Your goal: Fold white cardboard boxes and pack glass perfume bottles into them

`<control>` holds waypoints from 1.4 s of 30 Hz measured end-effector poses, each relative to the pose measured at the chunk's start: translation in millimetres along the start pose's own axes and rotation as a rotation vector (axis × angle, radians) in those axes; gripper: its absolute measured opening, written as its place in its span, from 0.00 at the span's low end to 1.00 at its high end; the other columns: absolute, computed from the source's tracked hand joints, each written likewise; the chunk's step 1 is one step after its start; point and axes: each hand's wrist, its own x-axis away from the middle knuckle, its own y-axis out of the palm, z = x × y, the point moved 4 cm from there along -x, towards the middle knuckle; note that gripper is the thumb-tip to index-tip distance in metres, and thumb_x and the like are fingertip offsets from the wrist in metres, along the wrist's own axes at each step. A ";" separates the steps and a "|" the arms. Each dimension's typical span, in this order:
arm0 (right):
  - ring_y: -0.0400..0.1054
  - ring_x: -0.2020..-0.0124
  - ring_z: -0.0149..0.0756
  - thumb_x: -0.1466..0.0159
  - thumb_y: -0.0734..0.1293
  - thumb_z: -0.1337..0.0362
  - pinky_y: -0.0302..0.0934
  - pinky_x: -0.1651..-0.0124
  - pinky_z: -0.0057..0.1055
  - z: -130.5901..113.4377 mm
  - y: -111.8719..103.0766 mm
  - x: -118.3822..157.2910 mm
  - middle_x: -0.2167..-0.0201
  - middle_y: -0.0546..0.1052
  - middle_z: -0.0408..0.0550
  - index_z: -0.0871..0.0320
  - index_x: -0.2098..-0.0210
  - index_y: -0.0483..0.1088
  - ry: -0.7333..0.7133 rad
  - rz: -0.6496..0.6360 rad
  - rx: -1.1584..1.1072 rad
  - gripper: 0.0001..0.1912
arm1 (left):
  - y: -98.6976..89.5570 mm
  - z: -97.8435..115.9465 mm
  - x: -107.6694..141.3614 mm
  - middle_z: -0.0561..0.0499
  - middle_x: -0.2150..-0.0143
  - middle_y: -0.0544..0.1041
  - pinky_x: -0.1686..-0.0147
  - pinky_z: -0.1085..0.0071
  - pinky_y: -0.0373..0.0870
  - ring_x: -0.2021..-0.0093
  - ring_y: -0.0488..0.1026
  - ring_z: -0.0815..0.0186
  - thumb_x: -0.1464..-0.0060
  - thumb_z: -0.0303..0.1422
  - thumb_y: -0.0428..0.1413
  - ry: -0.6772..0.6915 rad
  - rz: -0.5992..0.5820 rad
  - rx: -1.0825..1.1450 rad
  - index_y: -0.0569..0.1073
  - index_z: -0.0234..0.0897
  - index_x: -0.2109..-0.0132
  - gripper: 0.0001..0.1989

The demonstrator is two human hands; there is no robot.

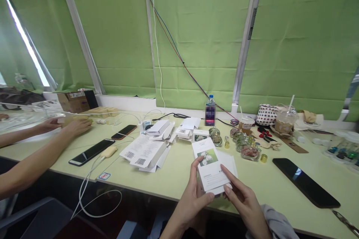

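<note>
A white paper box point(209, 171) with a picture of white flowers on its front is held between my two hands at the table's front edge. My left hand point(193, 194) grips its left side, thumb low and fingers along the edge. On the right, my right hand point(238, 194) pinches the box's lower right corner. The box tilts up toward me. Just behind it lies another white paper piece point(230, 160). Flattened white boxes point(146, 151) with barcodes are piled to the left, and several round clear containers point(249, 153) with dried plant bits stand to the right.
A black phone point(305, 181) lies at the right, near plastic cups point(284, 119). Two more phones point(91, 152) and white cables point(84, 190) are on the left. A bottle point(210, 112) stands at the back. Another person's hands point(77, 126) work at the far left.
</note>
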 end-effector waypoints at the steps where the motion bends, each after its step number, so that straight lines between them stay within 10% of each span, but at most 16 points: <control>1: 0.71 0.51 0.39 0.38 0.67 0.56 0.66 0.51 0.27 -0.4 0.0 0.1 0.46 0.74 0.48 0.51 0.41 0.66 -0.001 0.001 0.004 0.25 | 0.3 -1.4 0.0 0.42 0.35 0.59 0.43 0.55 0.61 0.40 0.64 0.53 0.51 0.29 0.63 0.004 0.005 0.011 0.44 0.51 0.36 0.45; 19: 0.68 0.74 0.29 0.36 0.64 0.55 0.66 0.68 0.23 -7.4 -1.5 0.2 0.59 0.79 0.45 0.49 0.42 0.67 -0.120 0.013 0.170 0.22 | -5.2 -3.4 1.0 0.41 0.35 0.61 0.49 0.59 0.68 0.43 0.68 0.52 0.51 0.29 0.63 0.020 0.081 -0.011 0.48 0.51 0.34 0.44; 42: 0.67 0.77 0.26 0.35 0.64 0.65 0.65 0.70 0.19 -8.0 -6.2 0.6 0.69 0.76 0.40 0.44 0.48 0.72 -0.377 0.006 0.289 0.17 | -19.3 -7.3 0.2 0.41 0.34 0.58 0.57 0.66 0.71 0.58 0.77 0.60 0.56 0.30 0.67 -0.021 0.096 -0.128 0.57 0.49 0.37 0.41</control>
